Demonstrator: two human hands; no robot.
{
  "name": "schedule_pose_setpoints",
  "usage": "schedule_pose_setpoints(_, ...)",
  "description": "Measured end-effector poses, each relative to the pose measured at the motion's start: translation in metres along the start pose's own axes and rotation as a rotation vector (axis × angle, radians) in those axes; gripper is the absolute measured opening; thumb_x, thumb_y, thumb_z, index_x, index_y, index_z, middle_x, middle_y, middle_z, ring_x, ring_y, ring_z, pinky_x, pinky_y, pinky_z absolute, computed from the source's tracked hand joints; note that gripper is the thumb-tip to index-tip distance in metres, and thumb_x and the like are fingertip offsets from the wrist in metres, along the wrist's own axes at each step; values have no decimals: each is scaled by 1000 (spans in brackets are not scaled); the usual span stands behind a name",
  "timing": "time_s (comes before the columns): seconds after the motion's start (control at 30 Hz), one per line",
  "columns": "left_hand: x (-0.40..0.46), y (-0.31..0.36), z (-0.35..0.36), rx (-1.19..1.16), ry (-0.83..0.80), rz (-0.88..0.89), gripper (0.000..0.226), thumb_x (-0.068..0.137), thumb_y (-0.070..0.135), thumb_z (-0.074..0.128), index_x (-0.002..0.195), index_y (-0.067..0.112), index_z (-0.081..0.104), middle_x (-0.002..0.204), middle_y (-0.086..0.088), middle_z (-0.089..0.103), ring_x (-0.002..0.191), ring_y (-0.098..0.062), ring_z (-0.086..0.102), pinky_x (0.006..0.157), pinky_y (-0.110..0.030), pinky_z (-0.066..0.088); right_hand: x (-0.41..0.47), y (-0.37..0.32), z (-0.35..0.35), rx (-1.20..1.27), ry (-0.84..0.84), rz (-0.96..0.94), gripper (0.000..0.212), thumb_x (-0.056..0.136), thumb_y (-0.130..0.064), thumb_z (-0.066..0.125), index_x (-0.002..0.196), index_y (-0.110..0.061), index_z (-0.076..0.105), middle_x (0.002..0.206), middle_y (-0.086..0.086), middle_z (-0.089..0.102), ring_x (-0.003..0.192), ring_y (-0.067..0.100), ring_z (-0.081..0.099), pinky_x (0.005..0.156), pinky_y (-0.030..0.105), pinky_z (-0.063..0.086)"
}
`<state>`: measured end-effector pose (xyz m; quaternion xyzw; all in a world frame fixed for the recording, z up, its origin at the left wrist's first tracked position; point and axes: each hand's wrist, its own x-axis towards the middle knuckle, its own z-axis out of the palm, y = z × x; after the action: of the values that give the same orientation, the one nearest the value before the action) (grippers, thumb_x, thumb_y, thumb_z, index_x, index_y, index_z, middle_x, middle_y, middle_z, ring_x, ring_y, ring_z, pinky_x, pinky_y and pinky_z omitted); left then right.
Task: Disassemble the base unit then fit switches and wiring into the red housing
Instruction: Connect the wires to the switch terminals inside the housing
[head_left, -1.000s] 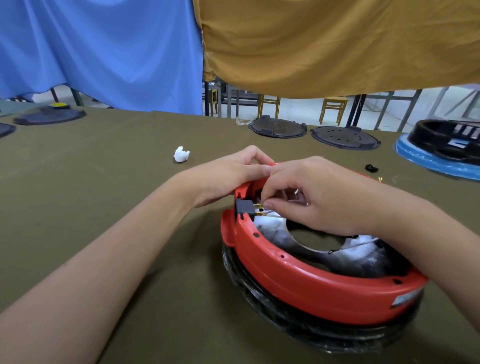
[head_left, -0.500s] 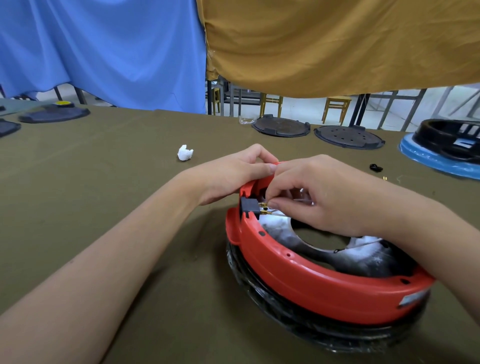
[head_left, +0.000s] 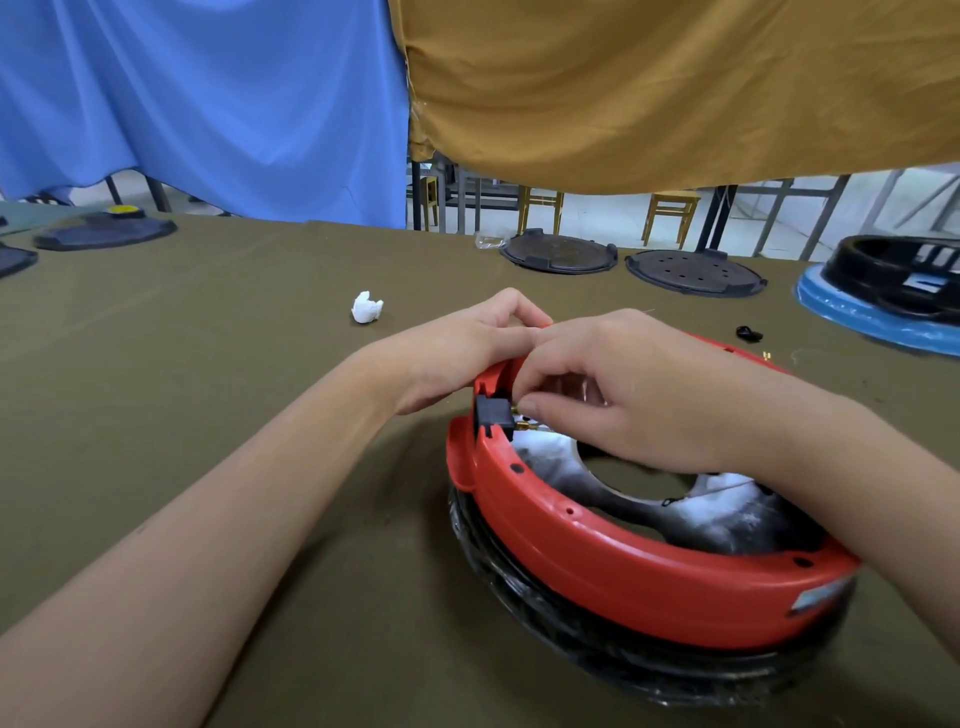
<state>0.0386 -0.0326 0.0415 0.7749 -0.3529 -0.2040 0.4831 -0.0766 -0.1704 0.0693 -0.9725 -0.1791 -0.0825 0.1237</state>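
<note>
The red housing is a ring-shaped shell lying on a black plastic-wrapped base on the olive table. A black switch sits in the housing's left wall, with brass terminals pointing inward. My left hand grips the outside of the housing's rim beside the switch. My right hand reaches inside, its thumb and fingers pinching a wire connector at the brass terminals. Pale wiring and a shiny inner plate show inside the ring. The connector itself is mostly hidden by my fingers.
A crumpled white scrap lies left of the hands. Two black round plates rest at the far edge. A black part on a blue ring sits far right, a small black piece near it. Dark plates lie far left.
Both hands hold nearly the same place on the housing. My right fingers have shifted slightly at the switch terminals. The view has drifted a little.
</note>
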Motion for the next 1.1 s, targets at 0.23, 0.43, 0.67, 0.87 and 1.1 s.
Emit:
schedule_pose_setpoints(0.23,-1,-1,-1,-1,-1,7,24,101,28,55,119,12,56,111,-23,67,84,-15,58,81,-36,45,-4,5,-3,148,8,48,9,91,-28,65,89,-32,72,79,-17,67,76,-1,59,68,11,43)
schedule_pose_setpoints(0.43,-1,0,0,-8,-5,5,21,101,26,54,117,14,56,102,-15,63,87,-18,54,82,-39,42,2,0,1,57,8,-5,11,92,-24,64,87,-26,73,72,-16,65,73,1,59,67,15,44)
schedule_pose_setpoints(0.67,-1,-2,-1,-31,-26,26,4,99,18,54,96,19,54,71,11,62,61,-2,56,60,-19,45,-4,6,-7,242,167,-17,3,87,-27,70,84,-26,72,77,-10,64,71,7,58,64,17,44)
schedule_pose_setpoints(0.87,-2,1,-1,2,-14,-3,23,102,24,52,120,10,55,113,-25,66,86,-19,63,80,-33,51,-9,5,-2,114,26,-48,2,82,-33,75,83,-31,74,80,-19,62,81,3,58,70,15,44)
schedule_pose_setpoints(1.1,-3,2,-1,2,-18,-6,24,100,27,55,119,12,55,96,-15,64,76,-10,60,67,-22,48,-7,-4,1,-94,78,-123,6,85,-25,71,83,-27,76,81,-20,61,80,5,57,72,26,45)
